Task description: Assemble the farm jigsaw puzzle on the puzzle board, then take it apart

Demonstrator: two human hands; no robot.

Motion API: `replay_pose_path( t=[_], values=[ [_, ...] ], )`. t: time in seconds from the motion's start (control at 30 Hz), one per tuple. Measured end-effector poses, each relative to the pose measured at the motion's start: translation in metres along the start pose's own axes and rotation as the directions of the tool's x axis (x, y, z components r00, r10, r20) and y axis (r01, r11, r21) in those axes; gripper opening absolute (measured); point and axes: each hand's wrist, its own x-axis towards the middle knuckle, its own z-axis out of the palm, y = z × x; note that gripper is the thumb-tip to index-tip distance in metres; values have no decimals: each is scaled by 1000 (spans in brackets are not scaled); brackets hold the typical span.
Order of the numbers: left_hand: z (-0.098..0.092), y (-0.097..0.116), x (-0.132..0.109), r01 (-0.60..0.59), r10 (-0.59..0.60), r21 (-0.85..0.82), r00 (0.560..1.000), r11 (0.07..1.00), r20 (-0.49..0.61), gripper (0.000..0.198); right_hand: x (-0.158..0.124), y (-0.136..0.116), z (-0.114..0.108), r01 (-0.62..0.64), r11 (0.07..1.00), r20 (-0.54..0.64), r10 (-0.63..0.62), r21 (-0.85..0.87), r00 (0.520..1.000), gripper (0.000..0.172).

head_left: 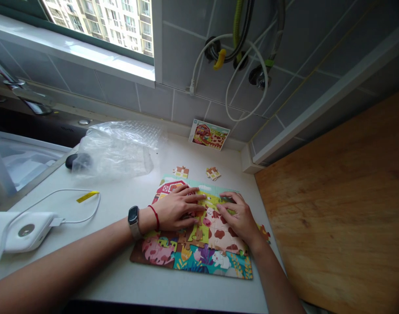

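A colourful farm jigsaw puzzle (199,257) lies on the white counter, mostly assembled. My left hand (178,207) rests flat on its upper left part, fingers stretched out over the pieces near a red barn picture. My right hand (237,216) lies flat on the upper right part, fingertips pressing on green and yellow pieces. The fingertips of both hands nearly meet in the puzzle's upper middle. Two small clusters of loose pieces, one on the left (181,172) and one on the right (213,173), sit just beyond the puzzle.
A reference picture card (208,134) leans against the tiled wall. A crumpled clear plastic bag (116,150) lies to the left, with a white power bank (21,231) and cable beside it. A wooden board (343,209) fills the right. A sink (19,161) is at far left.
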Motion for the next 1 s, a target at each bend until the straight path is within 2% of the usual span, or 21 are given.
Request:
replay_pose_path(
  t=[0.07, 0.17, 0.27, 0.33, 0.4, 0.47, 0.57, 0.8, 0.93, 1.0],
  values=[
    [1, -1, 0, 3, -3, -1, 1000, 1000, -1, 42, -1, -2, -2, 15, 1000, -28, -15, 24, 999, 27],
    [1, -1, 0, 4, -4, 0, 1000, 1000, -4, 40, -7, -3, -13, 16, 1000, -133, -13, 23, 991, 23],
    [1, 0, 0, -3, 3, 7, 1000, 1000, -4, 39, -27, 3, -35, -52, 993, -200, 31, -102, 979, 23],
    [1, -1, 0, -11, 11, 16, 1000, 1000, 0, 38, -47, 13, -54, -152, 964, -155, 119, -217, 981, 28],
    [1, -1, 0, -20, 20, 25, 1000, 999, 2, 38, -69, 25, -73, -201, 922, -42, 199, -332, 979, 35],
    [3, -3, -1, -28, 28, 25, 1000, 999, -9, 38, -87, 33, -85, -207, 877, 67, 260, -434, 963, 49],
    [5, -5, -1, -34, 34, 12, 998, 999, -44, 37, -99, 36, -92, -182, 869, 211, 306, -461, 928, 58],
    [1, -3, 1, -26, 25, -13, 999, 1000, -38, 32, -82, 29, -85, -317, 811, 208, 463, -492, 862, 55],
    [2, -3, 0, -22, 20, -39, 998, 999, -53, 32, -77, 29, -85, -338, 793, 190, 485, -507, 853, 62],
    [4, -5, -1, -43, 40, -39, 998, 998, -53, 38, -79, 29, -85, -342, 792, 179, 485, -506, 856, 63]
  ],
)
